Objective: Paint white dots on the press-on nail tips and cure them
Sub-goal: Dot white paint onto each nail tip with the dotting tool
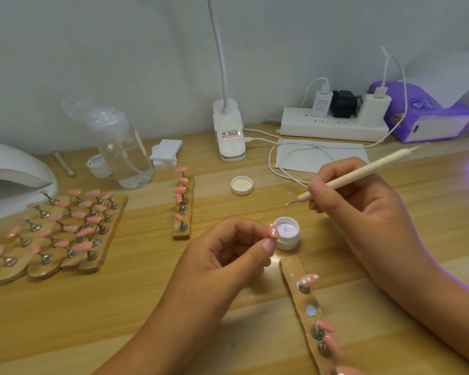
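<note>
The pink nail tip [273, 230] being worked on is raised off the table [146, 307], pinched between thumb and forefinger of the left hand [228, 255], right beside the open pot of white gel [287, 234]. It is already wearing a few white dots. The right hand [355, 201] is gripping the dotting pen [360, 170] like a pencil, its fine point hanging in the air a little above and to the right of the tip, touching nothing.

On the near wooden strip [289, 269] one mounted tip [310, 279] is showing dots and one round spot [311, 311] is lying bare. I'm guessing the held tip belongs there. Two tips further down are looking plain pink. The second strip [183, 209] and the cluster of holders [65, 234] on the left are carrying plain pink tips as far as I can tell, so I'm judging the dotting barely begun, with nearly all the curing left to do. Nothing is lying under the white curing lamp [14, 171] at the far left.

There is open table between the hands and the second strip. Closer in it is getting tight: the pot is sitting just by the left thumb, the near strip is running beside the right forearm toward the table's front edge, and a white cable [279, 169] is looping close to the right knuckles — the loose lid [241, 185] is lying well back.
</note>
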A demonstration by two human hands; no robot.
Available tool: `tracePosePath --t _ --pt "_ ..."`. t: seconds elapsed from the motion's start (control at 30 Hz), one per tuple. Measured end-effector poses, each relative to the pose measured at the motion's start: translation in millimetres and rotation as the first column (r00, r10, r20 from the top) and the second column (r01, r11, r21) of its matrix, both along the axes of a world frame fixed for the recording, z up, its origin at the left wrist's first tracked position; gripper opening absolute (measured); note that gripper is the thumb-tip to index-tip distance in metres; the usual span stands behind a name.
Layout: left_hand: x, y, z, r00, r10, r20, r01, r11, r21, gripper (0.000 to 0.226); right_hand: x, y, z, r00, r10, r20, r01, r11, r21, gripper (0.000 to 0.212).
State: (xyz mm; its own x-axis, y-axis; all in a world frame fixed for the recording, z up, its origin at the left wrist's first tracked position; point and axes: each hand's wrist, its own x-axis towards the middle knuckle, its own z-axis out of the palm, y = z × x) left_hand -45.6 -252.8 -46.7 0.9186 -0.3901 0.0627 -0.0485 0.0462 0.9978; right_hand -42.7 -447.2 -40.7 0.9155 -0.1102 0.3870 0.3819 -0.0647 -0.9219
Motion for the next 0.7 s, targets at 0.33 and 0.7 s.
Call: tracePosePath --t 0.33,0.7 --pt "0 -1 0 1.000 -0.010 -0.016 0.010 1.000 0.007 0.009 -8 3 1 0.961 0.266 -0.079 -0.229 0.922 0.312 0.019" --pt "-1 0 1 1.000 -0.021 -0.002 0.021 0.999 0.027 0.006 -8 4 -1 0.941 0.329 -0.083 -0.303 0.925 0.229 0.032"
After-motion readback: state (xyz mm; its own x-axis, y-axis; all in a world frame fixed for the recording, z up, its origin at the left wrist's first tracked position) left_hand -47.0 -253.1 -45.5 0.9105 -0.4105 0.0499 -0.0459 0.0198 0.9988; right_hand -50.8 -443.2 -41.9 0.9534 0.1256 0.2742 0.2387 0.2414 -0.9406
